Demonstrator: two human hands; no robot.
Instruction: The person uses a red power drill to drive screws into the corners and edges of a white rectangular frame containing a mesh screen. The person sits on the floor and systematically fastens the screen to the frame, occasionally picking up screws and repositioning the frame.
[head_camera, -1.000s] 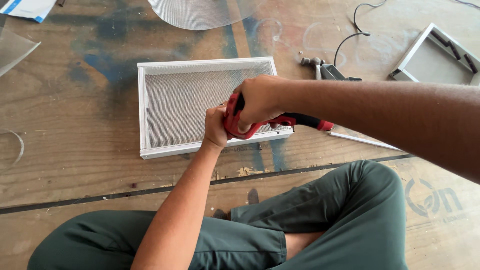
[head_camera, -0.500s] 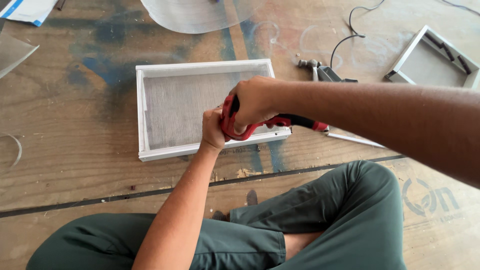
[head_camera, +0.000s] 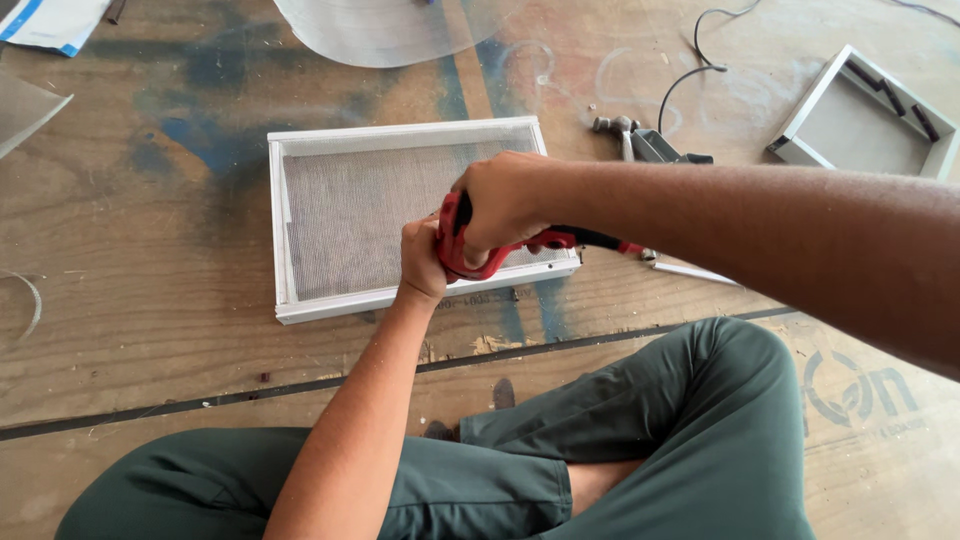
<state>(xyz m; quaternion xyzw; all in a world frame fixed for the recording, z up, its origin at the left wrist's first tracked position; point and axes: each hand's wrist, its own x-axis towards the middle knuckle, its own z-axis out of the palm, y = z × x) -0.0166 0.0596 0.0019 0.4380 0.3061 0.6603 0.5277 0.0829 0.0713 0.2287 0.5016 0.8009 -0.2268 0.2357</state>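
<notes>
While the right hand (head_camera: 505, 200) stays clenched around the red-handled tool (head_camera: 480, 262), the left hand (head_camera: 424, 262) sits just beneath it, fingers curled against the near edge of the white mesh frame (head_camera: 345, 215) lying beyond both hands.

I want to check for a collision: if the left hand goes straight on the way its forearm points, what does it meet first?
Probably the red-handled tool it already touches, gripped by the right hand; beyond that, the white-framed rectangular mesh screen. Depth is unclear.
</notes>
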